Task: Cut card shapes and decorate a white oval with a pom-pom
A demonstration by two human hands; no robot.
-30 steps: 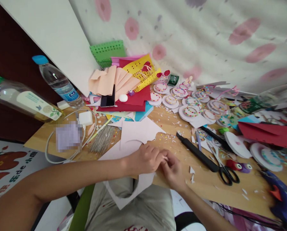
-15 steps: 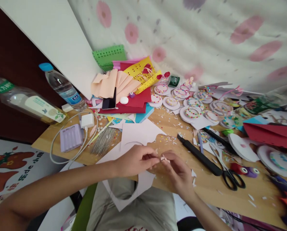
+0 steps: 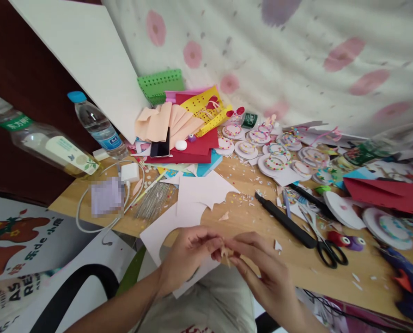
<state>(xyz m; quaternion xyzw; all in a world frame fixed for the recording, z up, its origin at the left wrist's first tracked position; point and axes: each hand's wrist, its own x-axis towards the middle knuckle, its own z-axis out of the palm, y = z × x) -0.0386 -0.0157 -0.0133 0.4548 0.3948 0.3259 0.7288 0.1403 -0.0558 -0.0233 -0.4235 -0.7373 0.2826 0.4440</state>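
Note:
My left hand (image 3: 189, 254) and my right hand (image 3: 264, 259) meet in front of my lap at the table's front edge. Between their fingertips is a small, pale peach twisted piece (image 3: 226, 253), which looks like paper. Both hands pinch it, with the fingers partly hiding it. Under and beside my left hand lies a white sheet of paper (image 3: 154, 233) with a large curved cut-out, overhanging the edge. Another white paper offcut (image 3: 196, 189) rests behind it. A small peach scrap (image 3: 223, 216) lies on the wood just beyond my fingers.
Right of my hands are a black cutter-like tool (image 3: 286, 222) and black-handled scissors (image 3: 326, 252). Farther back lie several white discs with beaded rings (image 3: 276, 163). A peach crepe paper stack (image 3: 168, 120), phone (image 3: 160, 149), water bottle (image 3: 100, 127) and charging cable (image 3: 81, 217) occupy the left.
Both hands have come nearer my body, and my left forearm is now steeper. The peach piece has turned and hangs down between the fingertips. The camera view has shifted slightly.

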